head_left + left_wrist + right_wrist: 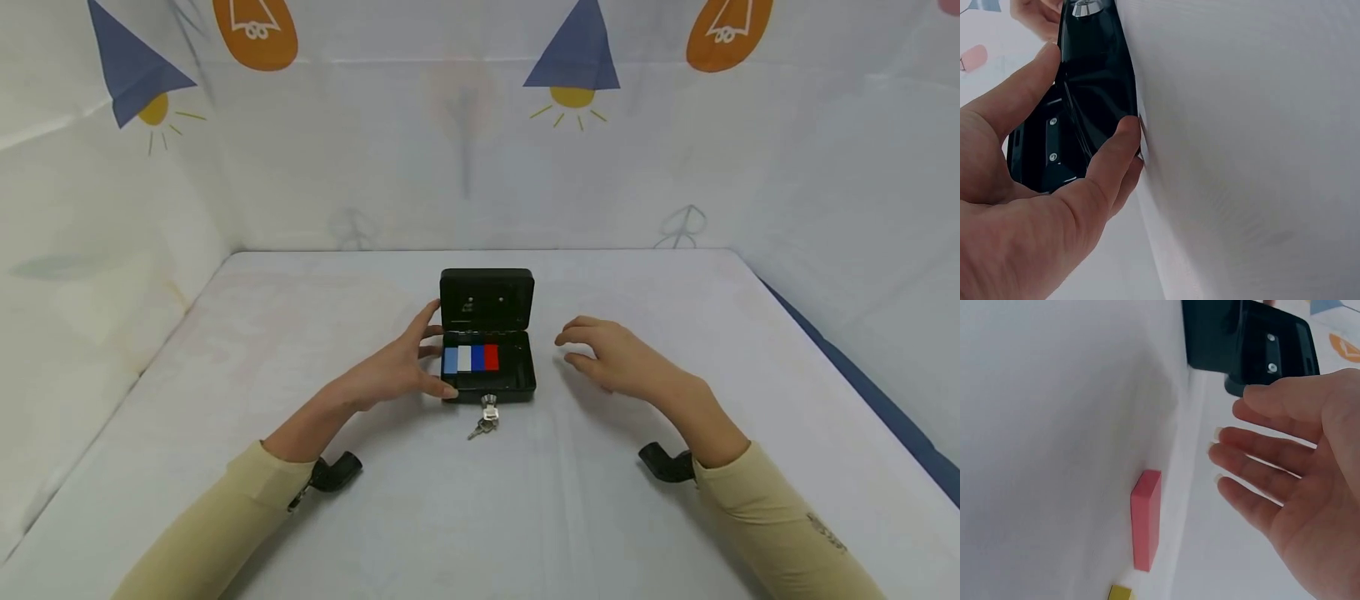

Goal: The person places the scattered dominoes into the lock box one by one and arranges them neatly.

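A small black cash box (517, 379) stands on the table with its lid (487, 308) raised. Light blue, white, blue and red blocks (477, 358) lie side by side inside it. Keys (487, 417) hang from the lock at its front. My left hand (397, 364) holds the box's left side, thumb at the front corner and fingers along the side toward the lid; the left wrist view also shows this hand (1054, 194) against the box (1100, 75). To the right of the box, apart from it, my right hand (618, 358) hovers with loosely bent fingers and holds nothing.
A pink block (1146, 522) and part of a yellow block (1120, 592) appear on the white surface in the right wrist view. White cloth walls (375, 150) with printed lamp shapes enclose the white table (465, 517) at the back and sides.
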`<state>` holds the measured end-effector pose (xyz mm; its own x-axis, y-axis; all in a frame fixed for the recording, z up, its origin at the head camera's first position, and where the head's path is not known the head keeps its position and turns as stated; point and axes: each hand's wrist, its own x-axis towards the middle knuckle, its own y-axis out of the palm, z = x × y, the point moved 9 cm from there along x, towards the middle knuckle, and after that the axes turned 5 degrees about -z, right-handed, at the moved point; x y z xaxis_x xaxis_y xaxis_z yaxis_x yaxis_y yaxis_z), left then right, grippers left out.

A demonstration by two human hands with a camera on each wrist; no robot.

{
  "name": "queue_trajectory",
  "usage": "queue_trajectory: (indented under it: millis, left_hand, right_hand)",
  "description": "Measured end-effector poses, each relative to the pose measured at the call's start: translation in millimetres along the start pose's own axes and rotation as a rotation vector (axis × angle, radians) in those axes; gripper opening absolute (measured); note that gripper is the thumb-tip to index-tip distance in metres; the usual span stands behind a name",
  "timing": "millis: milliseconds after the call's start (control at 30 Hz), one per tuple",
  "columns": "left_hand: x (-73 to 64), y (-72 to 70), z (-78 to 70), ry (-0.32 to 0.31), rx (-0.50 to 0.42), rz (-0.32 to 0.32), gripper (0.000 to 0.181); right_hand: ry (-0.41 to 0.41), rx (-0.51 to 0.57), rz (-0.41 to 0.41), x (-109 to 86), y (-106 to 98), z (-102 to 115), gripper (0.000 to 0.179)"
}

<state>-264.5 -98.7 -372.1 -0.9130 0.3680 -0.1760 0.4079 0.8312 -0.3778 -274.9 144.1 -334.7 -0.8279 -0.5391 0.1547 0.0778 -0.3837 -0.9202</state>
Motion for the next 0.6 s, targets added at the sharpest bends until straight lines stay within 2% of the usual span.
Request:
queue_trajectory:
  millis: [233, 467, 600]
  left_hand:
    - [2.6, 0.0, 1.6, -0.007, -0.025, -0.016, 0.126]
    - [1.6, 0.4, 0.9, -0.014, -0.047, -0.036, 0.125]
    - [1.1, 1.2, -1.1, -0.002, -0.054, -0.027, 0.124]
  right_hand:
    - [0.067, 0.041, 0.038, -5.3, -3, -17, 0.026]
    - [0.081, 0.032, 0.056, -12.5, -5, -30, 0.027]
    - [0.110, 0.037, 0.059, -20.3, -6, -39, 0.027]
